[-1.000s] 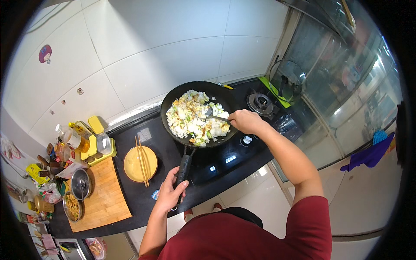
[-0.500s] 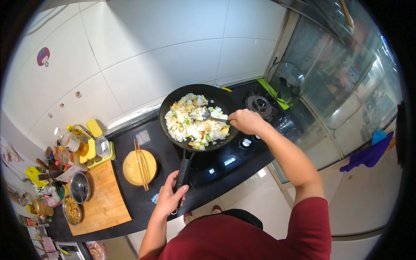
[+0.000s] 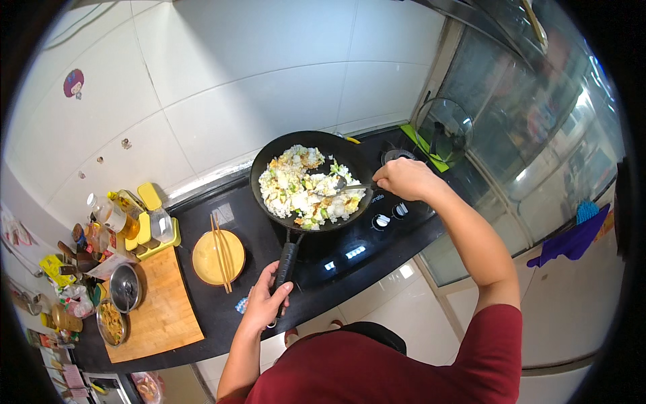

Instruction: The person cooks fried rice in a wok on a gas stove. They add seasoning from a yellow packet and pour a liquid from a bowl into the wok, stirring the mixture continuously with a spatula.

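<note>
My left hand (image 3: 266,300) is closed round the black handle of a deep frying pan (image 3: 350,153), which sits on the hob. Fried rice (image 3: 291,188) with browned bits and green pieces covers much of the pan's floor, with bare dark metal towards the far right. My right hand (image 3: 408,179) grips a metal spoon (image 3: 361,187) by its handle above the pan's right rim. The spoon's head is partly sunk in the rice, so its full shape is hidden.
Chopsticks (image 3: 221,252) lie across a yellow bowl (image 3: 235,259) left of the pan. Farther left, metal bowls (image 3: 126,286) stand on a wooden board (image 3: 161,316), near bottles and a yellow seasoning rack (image 3: 168,248). A glass lid (image 3: 444,124) leans beyond the right burner (image 3: 397,156).
My right hand has moved right and slightly nearer, drawing the spoon towards the pan's right side. Rice has shifted with it. The left hand keeps hold of the handle.
</note>
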`<state>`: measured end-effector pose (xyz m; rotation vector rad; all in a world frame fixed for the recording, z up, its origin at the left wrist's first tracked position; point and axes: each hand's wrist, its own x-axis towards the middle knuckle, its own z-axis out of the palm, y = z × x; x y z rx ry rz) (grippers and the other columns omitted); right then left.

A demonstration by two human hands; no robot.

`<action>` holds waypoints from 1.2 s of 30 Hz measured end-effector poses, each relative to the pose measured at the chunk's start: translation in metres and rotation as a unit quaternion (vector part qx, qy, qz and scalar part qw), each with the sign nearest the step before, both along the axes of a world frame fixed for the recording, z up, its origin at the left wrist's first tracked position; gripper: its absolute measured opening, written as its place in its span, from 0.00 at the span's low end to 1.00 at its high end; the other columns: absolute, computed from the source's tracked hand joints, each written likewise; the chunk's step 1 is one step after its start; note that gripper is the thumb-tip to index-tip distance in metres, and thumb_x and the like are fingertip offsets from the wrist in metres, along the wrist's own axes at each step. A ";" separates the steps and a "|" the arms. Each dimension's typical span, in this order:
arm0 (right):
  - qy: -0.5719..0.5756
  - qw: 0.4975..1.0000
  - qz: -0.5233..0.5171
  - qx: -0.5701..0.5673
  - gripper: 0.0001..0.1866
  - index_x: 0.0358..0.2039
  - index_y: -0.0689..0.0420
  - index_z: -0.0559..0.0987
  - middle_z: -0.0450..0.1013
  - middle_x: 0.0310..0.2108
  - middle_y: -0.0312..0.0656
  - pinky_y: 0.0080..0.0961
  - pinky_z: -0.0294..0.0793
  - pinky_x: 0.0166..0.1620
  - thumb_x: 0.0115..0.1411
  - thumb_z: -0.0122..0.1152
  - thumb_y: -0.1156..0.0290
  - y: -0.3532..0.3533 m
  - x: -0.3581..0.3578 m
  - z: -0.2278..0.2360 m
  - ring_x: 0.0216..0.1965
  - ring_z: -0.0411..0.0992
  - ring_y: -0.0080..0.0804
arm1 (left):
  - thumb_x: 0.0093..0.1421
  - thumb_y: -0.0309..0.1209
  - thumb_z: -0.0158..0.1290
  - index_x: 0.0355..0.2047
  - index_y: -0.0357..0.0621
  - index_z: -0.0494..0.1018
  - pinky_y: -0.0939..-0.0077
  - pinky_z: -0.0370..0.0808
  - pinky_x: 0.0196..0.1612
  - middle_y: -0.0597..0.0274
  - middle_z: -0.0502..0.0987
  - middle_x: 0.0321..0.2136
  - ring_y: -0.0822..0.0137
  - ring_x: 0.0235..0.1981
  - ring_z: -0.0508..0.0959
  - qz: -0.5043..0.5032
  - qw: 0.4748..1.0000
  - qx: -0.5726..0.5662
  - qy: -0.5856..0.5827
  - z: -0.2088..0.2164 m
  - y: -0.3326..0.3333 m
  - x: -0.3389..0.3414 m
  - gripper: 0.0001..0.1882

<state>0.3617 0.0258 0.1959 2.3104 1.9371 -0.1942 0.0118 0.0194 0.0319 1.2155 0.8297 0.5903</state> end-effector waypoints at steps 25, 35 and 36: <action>0.077 0.997 0.025 -0.006 0.16 0.45 0.51 0.82 0.79 0.42 0.44 0.41 0.75 0.50 0.61 0.54 0.62 0.005 0.023 -0.014 0.46 0.77 0.44 | 0.63 0.29 0.55 0.61 0.41 0.60 0.82 0.69 0.20 0.66 0.72 0.29 0.77 0.21 0.71 -0.004 1.000 0.001 0.010 0.000 0.000 0.000 0.28; 0.099 0.995 -0.017 -0.005 0.16 0.45 0.53 0.81 0.79 0.40 0.50 0.40 0.76 0.47 0.60 0.53 0.65 0.029 0.014 -0.076 0.44 0.77 0.48 | 0.64 0.30 0.52 0.63 0.41 0.57 0.84 0.69 0.23 0.60 0.74 0.35 0.76 0.24 0.72 -0.027 0.999 -0.010 0.017 0.001 -0.001 -0.002 0.28; 0.105 0.994 -0.008 -0.005 0.16 0.46 0.55 0.81 0.79 0.40 0.50 0.38 0.76 0.47 0.60 0.53 0.65 0.030 0.017 -0.076 0.44 0.77 0.48 | 0.64 0.30 0.52 0.63 0.41 0.57 0.84 0.69 0.23 0.60 0.74 0.35 0.76 0.24 0.72 -0.027 0.999 -0.009 0.021 0.002 0.000 -0.002 0.28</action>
